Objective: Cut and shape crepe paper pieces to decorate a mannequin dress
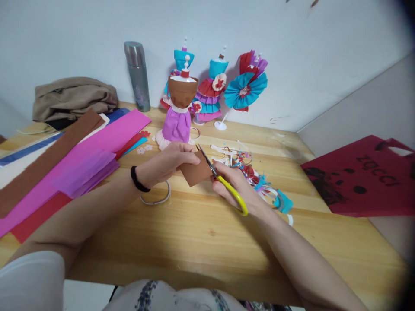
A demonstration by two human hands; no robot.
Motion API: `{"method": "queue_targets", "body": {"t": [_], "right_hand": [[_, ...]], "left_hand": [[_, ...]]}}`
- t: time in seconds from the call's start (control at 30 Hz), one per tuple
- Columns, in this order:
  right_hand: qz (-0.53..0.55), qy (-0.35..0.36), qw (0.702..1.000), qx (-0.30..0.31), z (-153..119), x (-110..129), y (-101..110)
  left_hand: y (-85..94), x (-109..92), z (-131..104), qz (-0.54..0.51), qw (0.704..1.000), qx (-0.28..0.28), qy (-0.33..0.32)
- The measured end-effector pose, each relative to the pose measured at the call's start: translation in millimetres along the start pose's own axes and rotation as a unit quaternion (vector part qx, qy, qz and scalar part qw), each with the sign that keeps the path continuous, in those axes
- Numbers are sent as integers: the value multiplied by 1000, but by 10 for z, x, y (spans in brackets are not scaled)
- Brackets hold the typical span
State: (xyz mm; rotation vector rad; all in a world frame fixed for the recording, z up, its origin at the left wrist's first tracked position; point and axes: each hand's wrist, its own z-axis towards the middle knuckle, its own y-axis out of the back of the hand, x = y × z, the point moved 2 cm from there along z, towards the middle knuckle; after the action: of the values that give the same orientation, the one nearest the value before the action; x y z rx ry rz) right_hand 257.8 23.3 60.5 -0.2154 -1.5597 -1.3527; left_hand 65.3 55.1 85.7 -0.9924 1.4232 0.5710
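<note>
My left hand [181,156] pinches a small brown piece of paper [193,173] between thumb and fingers, above the table. In my right hand [232,185] is a pair of scissors with yellow handles [232,192]. Their blades are slightly parted at the paper's upper right edge. Whether the blades have the paper between them I cannot tell. Just behind my hands stands a small dress form [177,116] with a brown top and a purple skirt. A white ring-shaped band [158,199] lies on the table below my left wrist.
Long paper sheets in pink [106,138], brown and red cover the left side. Colourful scraps [253,172] lie right of my hands. Three dressed forms [218,86] and a grey thermos [138,77] stand near the wall. A brown cloth [74,99] sits back left; a red bag [359,177] stands right.
</note>
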Motion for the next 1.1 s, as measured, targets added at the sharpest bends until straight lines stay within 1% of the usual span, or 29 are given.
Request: {"method": "queue_targets", "body": {"t": [0.13, 0.4, 0.5, 0.67, 0.77, 0.83, 0.87, 0.9, 0.97, 1.03, 1.1], "right_hand": [[-8, -13, 1000, -3, 3, 14, 6], [-23, -10, 1000, -8, 3, -14, 9], [-26, -7, 1000, -9, 0, -26, 2], [-46, -5, 999, -24, 3, -32, -3], [-64, -29, 996, -55, 16, -43, 63], [-108, -65, 989, -76, 25, -69, 123], [-140, -89, 983, -76, 29, -85, 144], [-172, -114, 976, -67, 32, -99, 153], [-232, -165, 958, -25, 35, -115, 122], [-282, -203, 937, 31, 33, -103, 34], [-323, -219, 918, 77, 32, -63, -74]], "left_hand": [[-10, -5, -9, -3, 1000, -1, 0], [9, 11, 2, 4, 1000, 3, -7], [17, 29, 13, 4, 1000, 6, 0], [22, 39, 20, 7, 1000, -9, 2], [33, 31, 26, 6, 1000, -13, -1], [54, 20, 36, 5, 1000, -16, -3], [70, 10, 42, 5, 1000, -21, -7], [88, -3, 49, 4, 1000, -28, -13], [124, -38, 56, 6, 998, -46, -32], [150, -84, 50, 15, 996, -60, -59], [161, -133, 29, 37, 994, -69, -82]]}}
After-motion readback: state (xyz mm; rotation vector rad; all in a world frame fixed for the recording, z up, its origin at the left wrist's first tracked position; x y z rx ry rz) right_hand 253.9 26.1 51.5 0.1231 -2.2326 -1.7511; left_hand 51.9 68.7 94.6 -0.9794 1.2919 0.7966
